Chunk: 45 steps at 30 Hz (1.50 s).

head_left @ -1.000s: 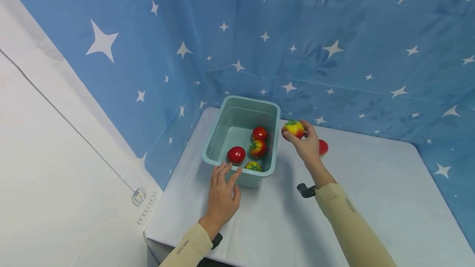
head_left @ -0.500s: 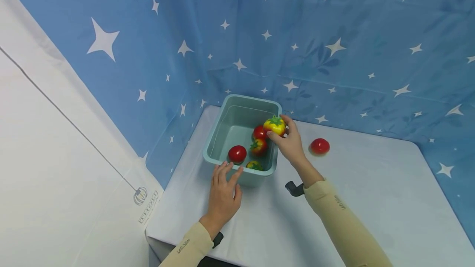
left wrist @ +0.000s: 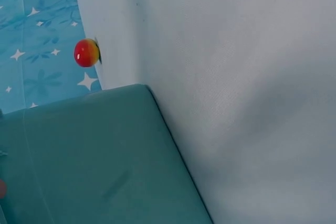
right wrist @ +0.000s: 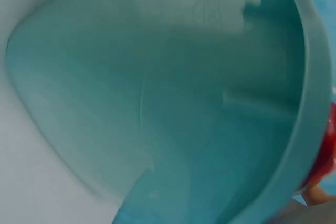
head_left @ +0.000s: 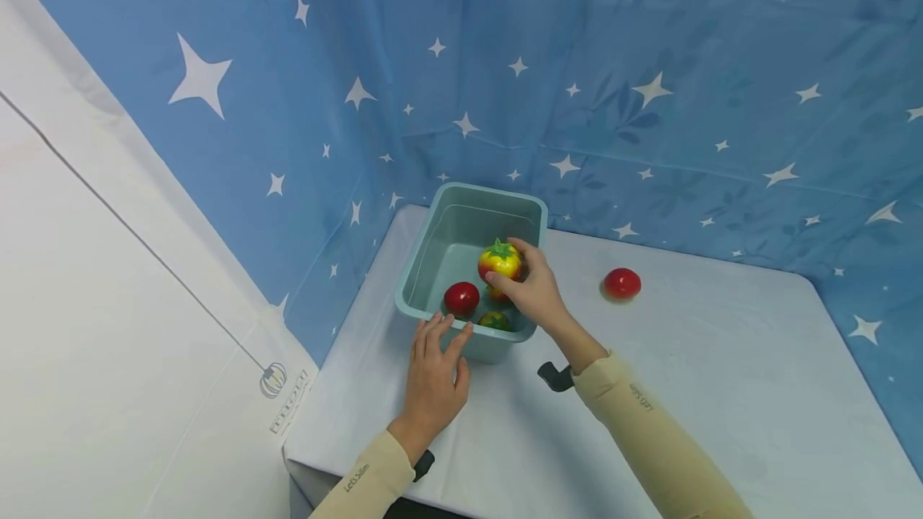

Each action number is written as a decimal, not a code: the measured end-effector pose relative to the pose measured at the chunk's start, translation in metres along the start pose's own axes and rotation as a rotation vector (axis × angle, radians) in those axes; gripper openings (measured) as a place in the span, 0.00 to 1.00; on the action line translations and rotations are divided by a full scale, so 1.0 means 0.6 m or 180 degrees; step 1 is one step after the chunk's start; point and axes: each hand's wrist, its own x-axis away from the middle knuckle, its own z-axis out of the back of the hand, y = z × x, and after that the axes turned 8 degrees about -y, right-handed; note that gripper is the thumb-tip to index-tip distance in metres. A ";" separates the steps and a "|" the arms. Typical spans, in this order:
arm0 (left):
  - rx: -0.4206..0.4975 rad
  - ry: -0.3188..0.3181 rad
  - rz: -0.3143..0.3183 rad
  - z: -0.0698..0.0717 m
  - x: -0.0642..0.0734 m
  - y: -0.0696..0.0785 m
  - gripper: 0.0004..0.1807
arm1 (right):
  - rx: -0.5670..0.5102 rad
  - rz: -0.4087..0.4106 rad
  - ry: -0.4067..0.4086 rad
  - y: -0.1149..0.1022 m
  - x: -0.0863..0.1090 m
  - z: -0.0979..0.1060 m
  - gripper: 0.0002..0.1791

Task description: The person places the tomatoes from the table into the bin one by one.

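Observation:
My right hand (head_left: pixel 537 291) pinches a red-and-yellow toy tomato (head_left: pixel 499 259) with a green leafy top between thumb and fingers, over the right part of a teal bin (head_left: pixel 490 350). Inside the bin, a red tomato (head_left: pixel 461 298) and a yellow-green one (head_left: pixel 495 320) lie near the front wall. Another red-and-yellow tomato is mostly covered by the held one and the hand. The fingers of my left hand (head_left: pixel 435 387) rest at the bin's front rim, loosely spread. Bin wall (right wrist: pixel 157 93) fills most of the right wrist view, with the held tomato (right wrist: pixel 326 148) at its right edge.
One red tomato (head_left: pixel 622 284) lies on the white-covered table (head_left: pixel 721 359) to the right of the bin. Behind the table hangs a blue curtain (head_left: pixel 649 46) with white stars. A white panel (head_left: pixel 130 303) stands at the left.
My right hand has carried the red-and-yellow tomato leftward, from beside the bin to over its inside. The red tomato on the table is now uncovered. My left hand has stayed put.

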 end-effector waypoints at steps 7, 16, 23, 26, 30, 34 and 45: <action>-0.0013 -0.0017 0.0008 0.002 0.000 0.001 0.27 | 0.0171 0.0141 -0.0149 -0.005 0.004 -0.036 0.41; 0.0033 0.0000 -0.0008 0.005 -0.003 0.003 0.26 | 0.0129 0.0139 -0.0189 -0.016 0.002 -0.079 0.41; 0.0049 0.0020 -0.0031 0.003 -0.003 0.002 0.24 | -0.0060 0.0155 -0.0194 -0.021 -0.001 -0.108 0.41; 0.0034 0.0015 -0.0012 0.001 -0.002 0.001 0.23 | -0.0067 0.0206 -0.0233 -0.023 -0.002 -0.117 0.42; 0.0000 0.0016 0.0002 -0.001 -0.001 -0.001 0.22 | -0.0021 0.0244 -0.0248 -0.026 -0.003 -0.123 0.43; 0.0012 0.0043 -0.0022 -0.001 -0.002 0.000 0.23 | -0.0057 0.0280 -0.0245 -0.025 -0.001 -0.121 0.41; 0.0015 0.0108 -0.0070 0.000 -0.004 0.002 0.27 | -0.0349 0.0482 -0.0226 -0.019 0.003 -0.082 0.34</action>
